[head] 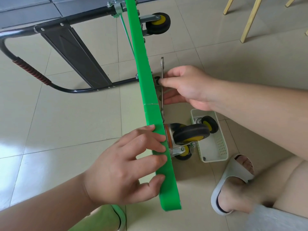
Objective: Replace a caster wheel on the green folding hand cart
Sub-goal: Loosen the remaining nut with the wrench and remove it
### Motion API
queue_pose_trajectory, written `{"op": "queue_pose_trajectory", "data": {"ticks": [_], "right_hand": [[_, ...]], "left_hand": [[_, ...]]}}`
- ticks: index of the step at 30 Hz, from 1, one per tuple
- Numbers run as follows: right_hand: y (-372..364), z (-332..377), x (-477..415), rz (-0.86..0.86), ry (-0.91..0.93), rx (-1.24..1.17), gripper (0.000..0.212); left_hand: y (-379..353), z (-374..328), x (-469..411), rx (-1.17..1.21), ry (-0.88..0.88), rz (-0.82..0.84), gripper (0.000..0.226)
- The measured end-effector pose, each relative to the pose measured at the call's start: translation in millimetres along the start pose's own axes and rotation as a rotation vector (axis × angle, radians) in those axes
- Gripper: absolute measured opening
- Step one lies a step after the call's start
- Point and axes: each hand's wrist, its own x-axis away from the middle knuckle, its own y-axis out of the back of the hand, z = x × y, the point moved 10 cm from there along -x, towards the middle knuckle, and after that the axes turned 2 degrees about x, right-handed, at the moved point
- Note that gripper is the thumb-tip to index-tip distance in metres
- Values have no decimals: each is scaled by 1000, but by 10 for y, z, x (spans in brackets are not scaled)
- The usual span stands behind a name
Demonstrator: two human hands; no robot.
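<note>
The right hand [185, 87] pinched the wrench [162, 67] at its fingertips — the left hand [126, 164], flat, steadied the cart [141, 64] (edge-up); slipping might topple it.

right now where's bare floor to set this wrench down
Bare tile lies left of the green platform, between the black handle and the left hand; also far right, between the far caster and the chair legs. Crowded: right of the platform, around the right hand, white basket and slippered foot.
</note>
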Motion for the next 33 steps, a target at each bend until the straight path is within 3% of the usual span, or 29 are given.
{"op": "queue_pose_trajectory", "data": {"ticks": [8,14,22,27,33], "right_hand": [[-9,331,470,4,251,-43,13],[-99,387,949,38,566,287,8],[-196,134,1322,115,744,552,19],[-125,405,1241,67,807,453,16],[155,605,748,-45,600,120,12]], "left_hand": [[0,2,1,8,2,2,20],[0,-2,-14,3,-1,-1,20],[-3,0,2,-8,3,-1,20],[4,4,-1,-3,9,-4,20],[0,6,-5,5,11,-5,20]]}}
